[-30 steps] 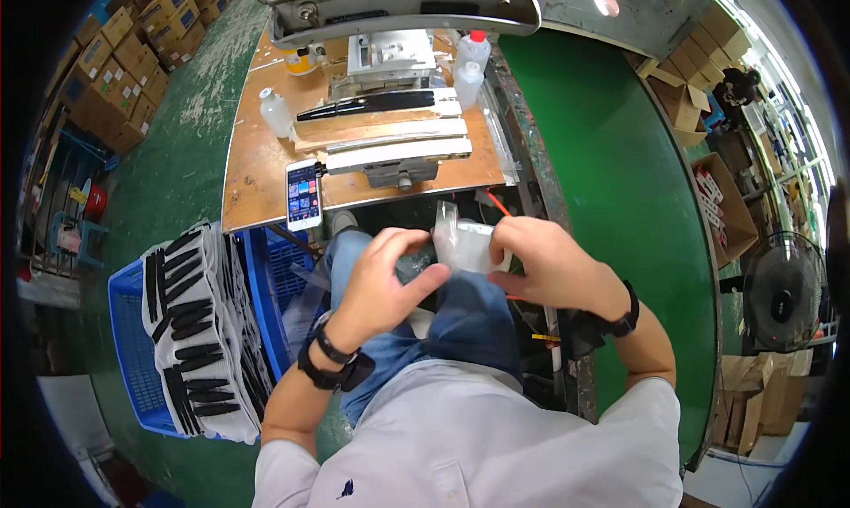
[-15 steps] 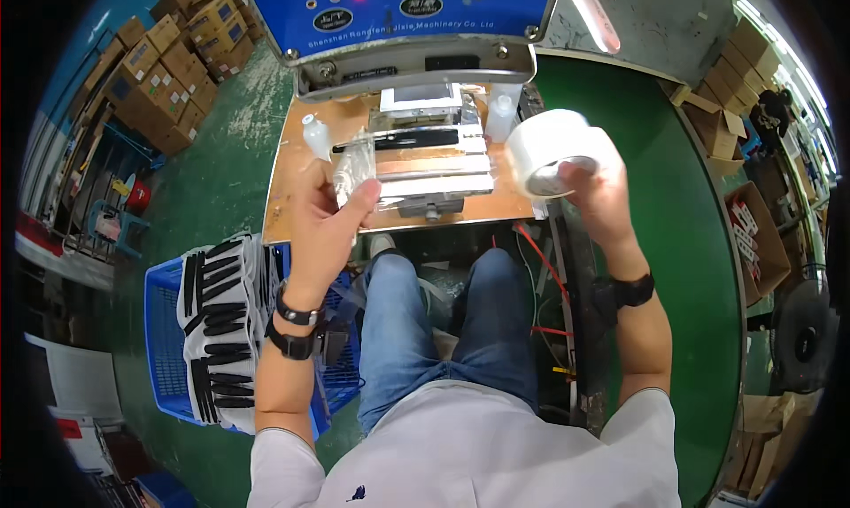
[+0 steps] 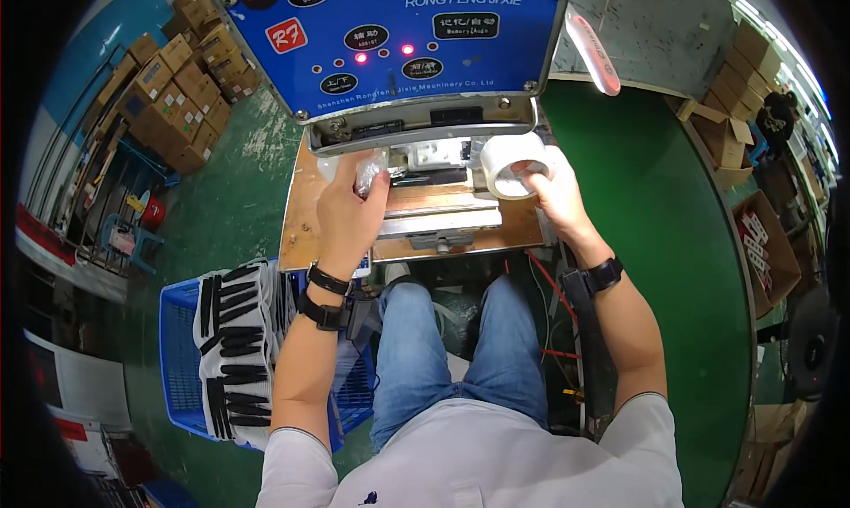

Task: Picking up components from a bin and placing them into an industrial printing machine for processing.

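Observation:
Over the front of a machine's work bed (image 3: 456, 216) on a wooden table (image 3: 297, 211), my left hand (image 3: 349, 217) is closed on crumpled clear plastic (image 3: 369, 171). My right hand (image 3: 558, 198) grips a wide roll of white or translucent tape (image 3: 509, 148) at the right of the bed, its thumb reaching into the core. Behind both hands, a long black strip (image 3: 429, 179) lies across the bed. The blue control panel (image 3: 336, 12) hangs above them, with red lights lit. A phone's corner (image 3: 361, 264) shows beside my left wrist, mostly hidden.
A blue basket (image 3: 177, 349) with white pieces bearing black strips stands on the floor at left. Stacked cartons (image 3: 159, 92) line the back left. A long green surface (image 3: 664, 286) runs along my right, beside an open carton (image 3: 753, 242), a dark fan (image 3: 806, 353) and shelving.
Both hands have risen from above my lap to the machine, the plastic and tape roll coming with them. My right hand moved slightly inward since half a second ago. The view now shows more panel.

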The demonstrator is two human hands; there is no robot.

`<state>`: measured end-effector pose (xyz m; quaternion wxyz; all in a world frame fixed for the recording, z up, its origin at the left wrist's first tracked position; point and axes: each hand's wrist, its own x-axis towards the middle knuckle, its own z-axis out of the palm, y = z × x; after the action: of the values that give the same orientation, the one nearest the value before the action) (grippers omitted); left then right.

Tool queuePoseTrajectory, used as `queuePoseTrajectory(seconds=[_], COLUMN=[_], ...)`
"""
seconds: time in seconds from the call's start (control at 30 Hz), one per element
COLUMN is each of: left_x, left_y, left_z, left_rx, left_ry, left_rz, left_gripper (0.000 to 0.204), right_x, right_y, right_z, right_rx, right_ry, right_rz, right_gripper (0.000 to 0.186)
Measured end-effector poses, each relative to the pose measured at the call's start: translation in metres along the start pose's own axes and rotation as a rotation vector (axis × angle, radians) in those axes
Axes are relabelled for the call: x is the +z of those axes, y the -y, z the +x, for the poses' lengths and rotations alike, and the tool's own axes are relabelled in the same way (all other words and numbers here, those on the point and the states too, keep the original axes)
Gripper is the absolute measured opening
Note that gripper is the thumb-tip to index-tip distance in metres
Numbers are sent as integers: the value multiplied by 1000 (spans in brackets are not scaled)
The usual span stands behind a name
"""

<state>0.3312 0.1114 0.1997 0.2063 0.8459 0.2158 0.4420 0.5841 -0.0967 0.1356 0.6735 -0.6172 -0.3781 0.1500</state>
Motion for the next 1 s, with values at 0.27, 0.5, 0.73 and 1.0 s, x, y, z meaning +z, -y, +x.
queuePoseTrajectory(seconds=[0.27,0.5,0.73,1.0], left_x=[0,-1,1,0], left_y=[1,3,9,7], left_z=[-2,-1,-4,-5], left_rx=[-178,-93,-76,-75], left_ry=[30,-9,-3,3], left_rz=[-70,-20,-24,6], left_gripper=[33,32,31,32], right_x=[0,5,8,16], right_y=[13,24,12,2], right_z=[-15,-16,-21,-25], right_rx=[32,204,137,31], right_ry=[10,26,20,-28], right_rz=[-26,81,153,233], right_gripper=[30,30,34,42])
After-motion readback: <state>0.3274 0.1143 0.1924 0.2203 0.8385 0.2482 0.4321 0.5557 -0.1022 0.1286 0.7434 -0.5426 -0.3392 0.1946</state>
